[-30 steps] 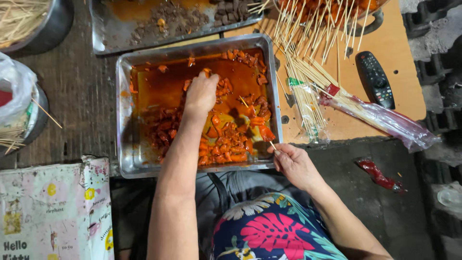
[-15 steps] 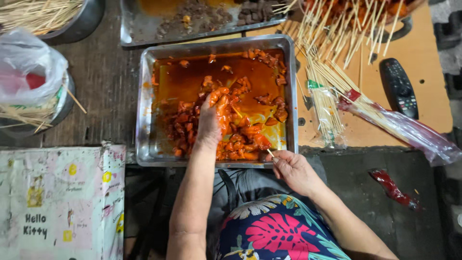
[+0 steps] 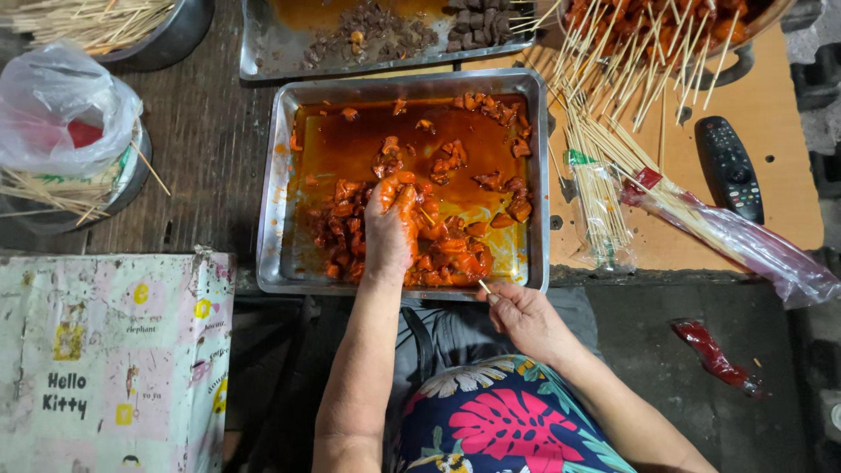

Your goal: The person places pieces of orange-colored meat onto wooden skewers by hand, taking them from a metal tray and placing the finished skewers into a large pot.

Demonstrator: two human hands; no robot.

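Note:
A steel tray [image 3: 273, 219] holds orange sauce and chunks of marinated meat [image 3: 455, 250]. My left hand [image 3: 390, 228], coated in sauce, lies in the tray with its fingers curled over meat pieces near the front. At the tray's front rim my right hand [image 3: 524, 317] pinches a thin wooden skewer [image 3: 484, 286], tip toward the meat.
Loose and bundled skewers [image 3: 604, 175] lie right of the tray, by a black remote [image 3: 729, 168] and a plastic sleeve of skewers [image 3: 736, 241]. A second tray [image 3: 272, 61] and a pot of skewered meat [image 3: 745, 44] sit behind. A bagged bowl [image 3: 61, 114] and patterned box [image 3: 105, 359] stand left.
My left hand has drawn back from the tray's far side to its front, gathering meat. The right hand stays at the front rim with the skewer. The camera has moved closer.

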